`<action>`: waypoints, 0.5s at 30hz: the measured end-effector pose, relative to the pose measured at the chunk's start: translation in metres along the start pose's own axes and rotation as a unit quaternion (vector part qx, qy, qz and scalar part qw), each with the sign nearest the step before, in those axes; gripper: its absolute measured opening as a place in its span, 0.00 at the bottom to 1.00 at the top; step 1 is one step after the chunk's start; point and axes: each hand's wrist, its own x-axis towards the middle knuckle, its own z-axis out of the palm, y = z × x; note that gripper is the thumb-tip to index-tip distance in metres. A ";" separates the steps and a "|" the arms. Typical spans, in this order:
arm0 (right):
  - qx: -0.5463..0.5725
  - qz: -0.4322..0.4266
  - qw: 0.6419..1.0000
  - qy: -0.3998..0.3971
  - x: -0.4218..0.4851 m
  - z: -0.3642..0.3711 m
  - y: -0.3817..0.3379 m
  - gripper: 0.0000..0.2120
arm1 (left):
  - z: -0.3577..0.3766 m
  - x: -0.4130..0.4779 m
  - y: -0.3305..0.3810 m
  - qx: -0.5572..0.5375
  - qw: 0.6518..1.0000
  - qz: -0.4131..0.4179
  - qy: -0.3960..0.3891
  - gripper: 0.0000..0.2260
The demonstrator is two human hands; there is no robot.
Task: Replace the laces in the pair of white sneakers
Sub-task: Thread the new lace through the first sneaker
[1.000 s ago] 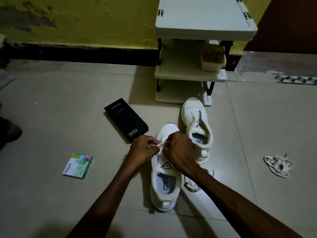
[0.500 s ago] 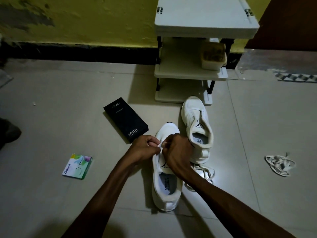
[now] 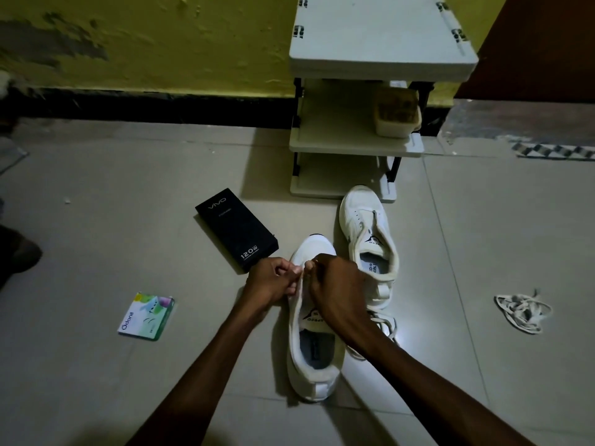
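Observation:
Two white sneakers stand on the tiled floor. The near sneaker (image 3: 314, 358) points away from me, and both hands meet over its eyelet area. My left hand (image 3: 273, 280) has its fingers curled and pinches a white lace at the shoe's left edge. My right hand (image 3: 335, 284) is curled over the tongue and pinches the lace too; its fingertips are hidden. The far sneaker (image 3: 370, 233) lies beyond on the right, without a lace. A loose white lace (image 3: 384, 326) trails on the floor under my right wrist. Another bundled lace (image 3: 521, 312) lies far right.
A black phone box (image 3: 236, 228) lies left of the sneakers. A small green and white packet (image 3: 146, 317) rests further left. A white shelf rack (image 3: 357, 136) with a tub (image 3: 397, 115) stands against the yellow wall. A dark shape (image 3: 16, 252) sits at the left edge.
Both hands stay pinched together over the near sneaker's eyelets, shifting only slightly. The near sneaker sits a little closer to me.

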 end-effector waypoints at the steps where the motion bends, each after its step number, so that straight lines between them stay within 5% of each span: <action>1: 0.003 0.000 1.000 -0.016 -0.002 -0.002 -0.003 0.14 | 0.002 0.001 -0.002 0.015 1.000 -0.001 0.005 0.06; 8: -0.051 0.056 0.990 -0.122 0.000 -0.018 0.001 0.13 | 0.004 0.000 -0.001 -0.004 0.999 0.008 0.032 0.11; 11: -0.036 0.062 0.989 -0.130 0.001 -0.020 0.005 0.18 | -0.009 0.001 0.019 0.040 0.996 0.067 0.052 0.13; 15: 0.046 0.057 0.992 -0.107 -0.002 -0.014 0.008 0.17 | -0.046 0.000 0.091 -0.038 0.984 0.137 0.110 0.12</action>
